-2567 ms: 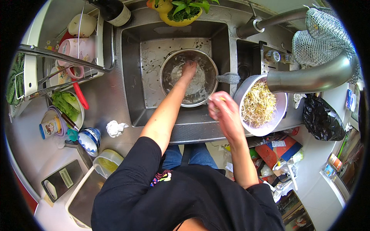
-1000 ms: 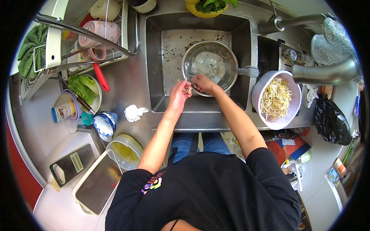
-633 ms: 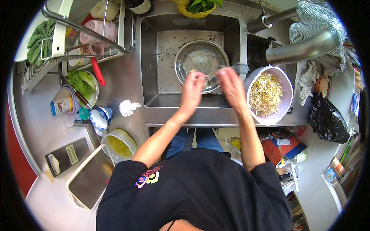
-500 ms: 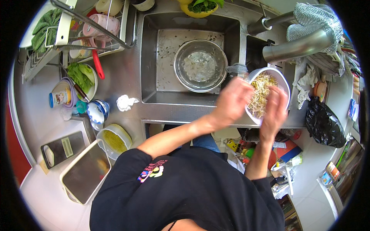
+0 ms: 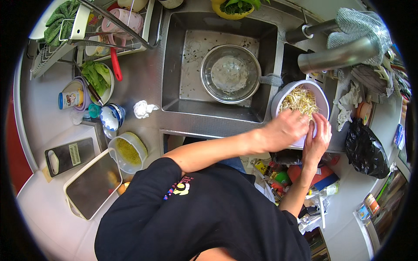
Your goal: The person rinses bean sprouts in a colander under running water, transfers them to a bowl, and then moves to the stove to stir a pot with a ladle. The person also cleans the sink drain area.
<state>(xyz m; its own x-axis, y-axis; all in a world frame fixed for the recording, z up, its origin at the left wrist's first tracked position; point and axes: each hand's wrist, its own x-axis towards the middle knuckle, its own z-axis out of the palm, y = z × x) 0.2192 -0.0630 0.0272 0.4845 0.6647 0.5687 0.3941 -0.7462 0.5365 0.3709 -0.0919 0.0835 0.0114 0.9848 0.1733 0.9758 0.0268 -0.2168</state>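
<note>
A pale lilac bowl (image 5: pixel 324 104) of bean sprouts (image 5: pixel 299 98) stands at the sink's right front. My left hand (image 5: pixel 291 125) reaches over its front part, fingers curled down at the sprouts; what they hold is hidden. My right hand (image 5: pixel 317 135) is at the bowl's right front rim with fingers bent over it, just right of my left hand. A steel bowl (image 5: pixel 230 74), with clear liquid and pale bits inside, sits in the steel sink (image 5: pixel 187 108).
At left are a dish rack (image 5: pixel 80 24), lettuce (image 5: pixel 93 76), stacked blue-and-white bowls (image 5: pixel 111 117), a crumpled tissue (image 5: pixel 143 108), a tub of small grains (image 5: pixel 129 152), a grater (image 5: pixel 69 156) and a tray (image 5: pixel 93 185). At right are a curved steel tap (image 5: pixel 331 58) and black bag (image 5: pixel 365 148).
Both hands have left the steel bowl and moved rightward to the sprout bowl. Half a second ago they were blurred above it; now they are down at its front part.
</note>
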